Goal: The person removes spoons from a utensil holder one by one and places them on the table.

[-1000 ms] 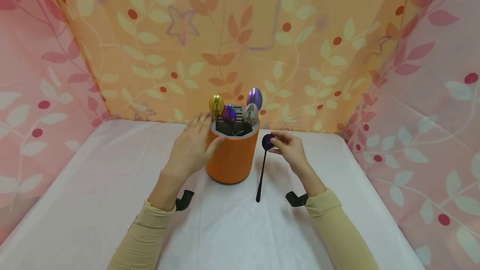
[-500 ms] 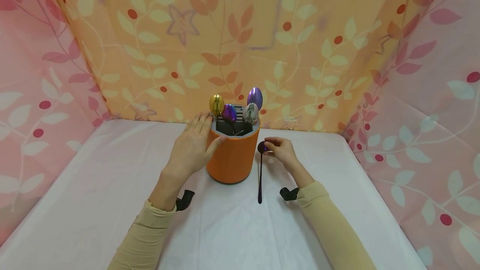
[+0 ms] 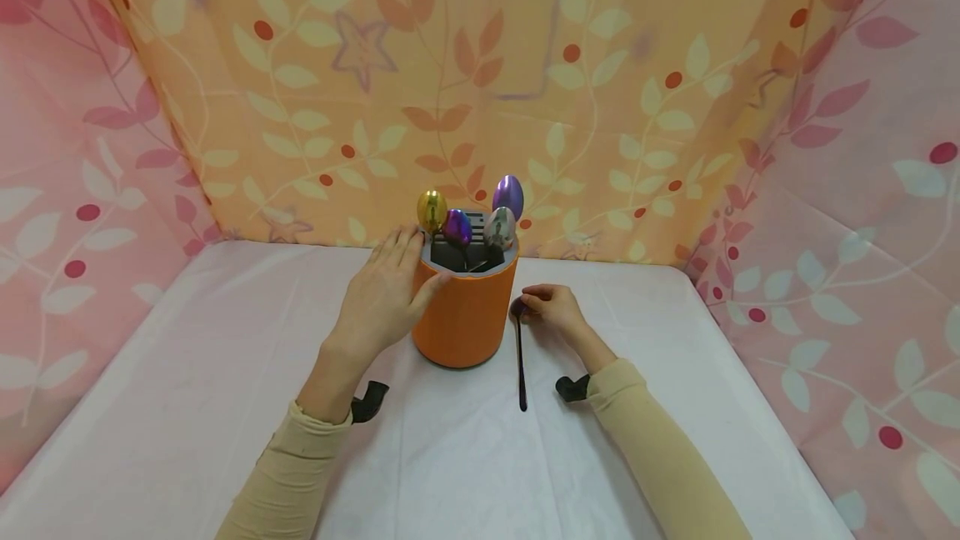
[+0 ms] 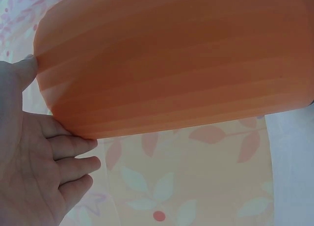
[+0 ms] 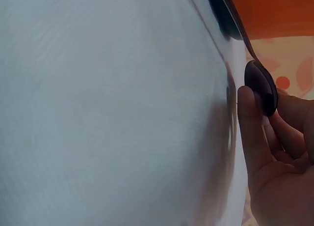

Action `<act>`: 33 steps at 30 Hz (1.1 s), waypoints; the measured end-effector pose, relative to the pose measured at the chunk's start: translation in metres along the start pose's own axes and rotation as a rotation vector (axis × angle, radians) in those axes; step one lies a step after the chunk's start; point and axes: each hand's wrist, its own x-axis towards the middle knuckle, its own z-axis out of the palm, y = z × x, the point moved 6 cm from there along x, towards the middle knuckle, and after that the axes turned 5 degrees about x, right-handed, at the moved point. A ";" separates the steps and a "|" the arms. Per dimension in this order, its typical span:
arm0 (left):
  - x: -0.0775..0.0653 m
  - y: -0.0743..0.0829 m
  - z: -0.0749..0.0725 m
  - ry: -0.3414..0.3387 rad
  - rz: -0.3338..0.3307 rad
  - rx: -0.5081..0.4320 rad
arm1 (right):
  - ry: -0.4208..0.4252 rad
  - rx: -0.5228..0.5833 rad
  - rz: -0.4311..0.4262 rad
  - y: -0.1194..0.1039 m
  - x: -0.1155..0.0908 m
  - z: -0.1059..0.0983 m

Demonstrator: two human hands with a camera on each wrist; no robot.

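My right hand (image 3: 557, 307) pinches a dark purple spoon (image 3: 522, 361) by its bowl, low over the table beside an orange utensil holder. The right wrist view has the spoon's bowl (image 5: 261, 87) between thumb and fingers, its thin handle running up and away. Against the near left side of the orange holder (image 3: 463, 319) rests my left hand (image 3: 382, 290), fingers straight along the rim and thumb at the front edge. The left wrist view gives those spread fingers touching the holder's wall (image 4: 171, 64). Gold (image 3: 432, 211), violet (image 3: 508, 198), blue-purple (image 3: 458, 227) and silver (image 3: 499, 227) spoons stand in it, bowls up.
A white cloth covers the table (image 3: 450, 457). Behind it hangs a yellow leaf-patterned curtain (image 3: 300, 107), with pink patterned curtains (image 3: 862, 232) at both sides. Black camera mounts (image 3: 573, 389) stick out from both wrists.
My right hand has come down and slightly left with the spoon, nearer the table and the holder. The left hand and the holder have stayed put.
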 end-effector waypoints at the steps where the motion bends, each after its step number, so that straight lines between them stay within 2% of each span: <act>1: 0.000 0.000 0.000 -0.002 0.000 0.001 | 0.010 -0.016 -0.001 0.005 0.002 0.000; 10: 0.000 0.000 0.001 0.006 0.003 -0.001 | 0.026 -0.088 0.032 0.008 0.000 0.002; 17: 0.000 0.000 0.000 0.017 0.010 -0.007 | 0.055 -0.259 -0.008 0.007 0.001 -0.002; 25: 0.000 -0.001 0.000 0.004 0.005 -0.009 | 0.080 -0.390 -0.051 0.004 -0.002 -0.008; 29: 0.000 -0.001 0.001 0.001 0.004 -0.016 | 0.069 -0.397 -0.053 0.003 -0.005 -0.010; 33: 0.000 -0.001 0.001 0.003 0.005 -0.014 | 0.051 -0.358 -0.017 0.003 -0.010 -0.014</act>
